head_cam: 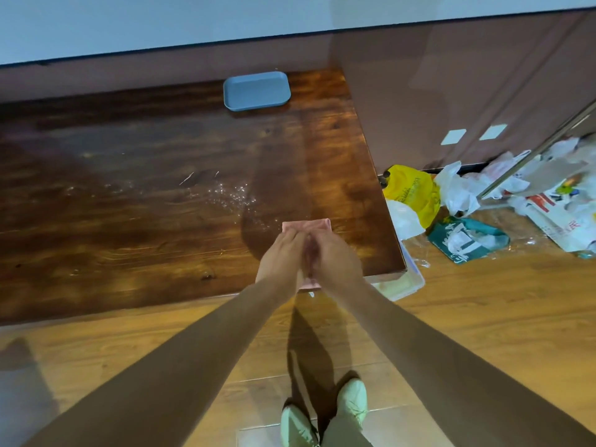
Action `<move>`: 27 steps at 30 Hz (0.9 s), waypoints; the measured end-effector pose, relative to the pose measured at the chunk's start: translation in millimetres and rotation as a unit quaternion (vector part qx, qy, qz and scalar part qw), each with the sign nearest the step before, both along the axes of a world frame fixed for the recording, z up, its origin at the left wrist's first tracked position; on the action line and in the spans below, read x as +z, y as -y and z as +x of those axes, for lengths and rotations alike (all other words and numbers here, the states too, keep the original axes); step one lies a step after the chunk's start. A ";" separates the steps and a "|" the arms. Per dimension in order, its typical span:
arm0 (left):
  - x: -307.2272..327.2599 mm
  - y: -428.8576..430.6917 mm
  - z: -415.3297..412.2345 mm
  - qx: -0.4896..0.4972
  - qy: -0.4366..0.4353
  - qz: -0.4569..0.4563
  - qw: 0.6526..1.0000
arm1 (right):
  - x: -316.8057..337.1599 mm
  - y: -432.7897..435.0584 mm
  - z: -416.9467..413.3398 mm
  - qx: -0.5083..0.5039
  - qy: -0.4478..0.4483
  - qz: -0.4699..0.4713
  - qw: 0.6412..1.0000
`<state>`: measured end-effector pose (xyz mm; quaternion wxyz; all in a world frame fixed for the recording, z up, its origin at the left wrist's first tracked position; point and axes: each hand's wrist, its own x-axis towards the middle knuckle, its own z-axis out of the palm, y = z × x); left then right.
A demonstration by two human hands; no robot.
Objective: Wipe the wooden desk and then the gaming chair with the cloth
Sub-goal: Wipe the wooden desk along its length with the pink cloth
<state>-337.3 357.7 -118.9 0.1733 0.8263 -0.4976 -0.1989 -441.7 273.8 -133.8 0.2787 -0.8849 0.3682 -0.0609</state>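
Note:
A pink cloth (308, 225) is squeezed between both my hands above the right front part of the dark wooden desk (129, 221). My left hand (280, 258) and my right hand (335, 258) are pressed together, fingers curled round the cloth. Its ends stick out beyond the fingertips and below the wrists. Water droplets (232, 193) speckle the desk just left of and beyond my hands. The gaming chair is not in view.
A blue tray (257, 91) lies at the desk's back edge. Right of the desk, plastic bags (412, 191) and papers (554, 201) litter the wooden floor before a glossy cabinet (451, 91). A clear box (406, 282) sits under the desk corner. My feet (325, 414) stand below.

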 end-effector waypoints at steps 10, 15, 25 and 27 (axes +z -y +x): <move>-24.6 30.6 -6.2 -0.011 0.031 0.133 0.991 | -0.8 76.9 -14.1 -0.001 -0.107 -0.062 0.992; -16.4 82.2 27.6 -0.018 0.056 0.173 0.983 | -7.1 76.1 -16.9 0.037 -0.163 -0.068 0.984; -29.8 27.9 -28.6 -0.006 0.066 0.174 0.983 | 15.5 109.1 5.9 0.020 -0.147 -0.088 0.985; -28.2 25.5 -27.5 -0.006 0.054 0.167 0.984 | 11.5 119.6 16.9 0.031 -0.156 -0.088 0.983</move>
